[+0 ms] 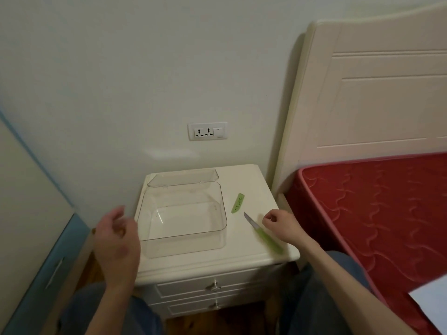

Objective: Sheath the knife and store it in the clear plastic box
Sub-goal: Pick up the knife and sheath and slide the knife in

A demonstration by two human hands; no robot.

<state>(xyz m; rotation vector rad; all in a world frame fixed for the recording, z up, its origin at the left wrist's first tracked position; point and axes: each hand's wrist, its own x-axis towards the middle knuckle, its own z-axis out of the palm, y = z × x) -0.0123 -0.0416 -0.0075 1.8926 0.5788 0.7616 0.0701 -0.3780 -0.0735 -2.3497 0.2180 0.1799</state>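
Observation:
A small knife (262, 233) with a green handle and a bare blade lies on the white bedside table (244, 255), blade pointing up-left. Its green sheath (237, 203) lies apart from it, just behind the blade tip. The clear plastic box (182, 235) stands at the table's left, empty, with its lid tipped open against the wall. My right hand (281, 226) hovers just right of the knife, fingers loosely curled and holding nothing. My left hand (116, 240) is raised left of the box, fingers apart, off the table's edge.
The table stands against a pale wall with a socket plate (207, 131). A bed with a red mattress (377, 213) and a cream headboard is close on the right. A blue-edged cabinet (41, 250) is on the left. Two drawers with metal knobs (214, 286) face me.

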